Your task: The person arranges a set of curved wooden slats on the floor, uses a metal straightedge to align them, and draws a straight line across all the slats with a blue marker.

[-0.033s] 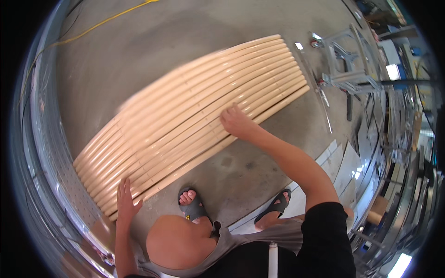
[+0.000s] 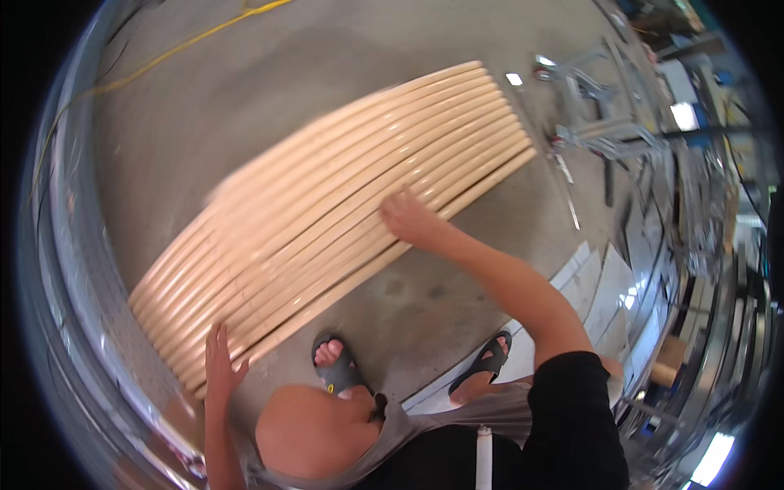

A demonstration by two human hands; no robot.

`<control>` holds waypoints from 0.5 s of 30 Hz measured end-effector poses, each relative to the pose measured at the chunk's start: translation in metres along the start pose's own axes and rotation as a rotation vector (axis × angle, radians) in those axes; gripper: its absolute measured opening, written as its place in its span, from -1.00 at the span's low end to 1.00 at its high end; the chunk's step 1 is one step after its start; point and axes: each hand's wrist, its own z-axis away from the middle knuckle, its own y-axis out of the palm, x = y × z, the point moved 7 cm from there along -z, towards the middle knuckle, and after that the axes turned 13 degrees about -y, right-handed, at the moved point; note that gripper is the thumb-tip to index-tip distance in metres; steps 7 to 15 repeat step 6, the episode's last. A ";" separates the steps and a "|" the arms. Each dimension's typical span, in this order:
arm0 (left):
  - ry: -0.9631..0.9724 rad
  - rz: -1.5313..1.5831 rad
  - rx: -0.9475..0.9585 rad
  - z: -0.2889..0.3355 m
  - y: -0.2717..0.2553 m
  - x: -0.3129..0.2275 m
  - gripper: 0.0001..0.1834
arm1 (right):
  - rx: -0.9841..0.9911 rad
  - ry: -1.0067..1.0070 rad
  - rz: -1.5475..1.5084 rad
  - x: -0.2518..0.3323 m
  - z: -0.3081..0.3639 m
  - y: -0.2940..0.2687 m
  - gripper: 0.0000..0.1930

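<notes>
Several long, glossy cream-coloured tubes [image 2: 327, 175] lie side by side on the floor in a slanting row. The nearest tube [image 2: 306, 314] is set slightly apart, with a dark gap behind it. At the near left end of the row, my left hand [image 2: 220, 363] has its fingers stretched out over the tubes. My right hand [image 2: 406, 218] rests on the near tubes right of the middle, its fingers curled down and closed. Whatever may be between those fingers is hidden.
Clear-wrapped metal lengths [image 2: 73, 237] run along the left. A wheeled grey metal frame [image 2: 604, 122] stands at the far right, near a thin metal strip [image 2: 569, 192]. Flat pale panels [image 2: 600, 302] lie right of my sandalled feet [image 2: 339, 367]. A yellow cable [image 2: 188, 42] crosses the far floor.
The whole view has shifted slightly. Both hands keep nearly the same places on the tubes, and the tubes lie as before.
</notes>
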 end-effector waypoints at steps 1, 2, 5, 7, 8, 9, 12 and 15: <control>0.075 0.062 -0.035 -0.002 0.004 -0.004 -0.02 | -0.098 0.115 -0.216 -0.009 0.012 0.024 -0.83; 0.067 0.053 -0.092 -0.001 0.005 0.009 -0.05 | -0.176 0.098 -0.108 -0.006 0.000 0.024 -0.83; 0.011 0.166 -0.095 -0.011 0.034 0.037 -0.12 | -0.221 0.118 -0.069 -0.006 -0.018 0.047 -0.89; 0.111 0.185 -0.033 -0.046 0.053 0.012 -0.12 | -0.206 0.110 -0.179 0.003 0.005 0.064 -0.88; 0.111 0.185 -0.033 -0.046 0.053 0.012 -0.12 | -0.206 0.110 -0.179 0.003 0.005 0.064 -0.88; 0.111 0.185 -0.033 -0.046 0.053 0.012 -0.12 | -0.206 0.110 -0.179 0.003 0.005 0.064 -0.88; 0.111 0.185 -0.033 -0.046 0.053 0.012 -0.12 | -0.206 0.110 -0.179 0.003 0.005 0.064 -0.88; 0.111 0.185 -0.033 -0.046 0.053 0.012 -0.12 | -0.206 0.110 -0.179 0.003 0.005 0.064 -0.88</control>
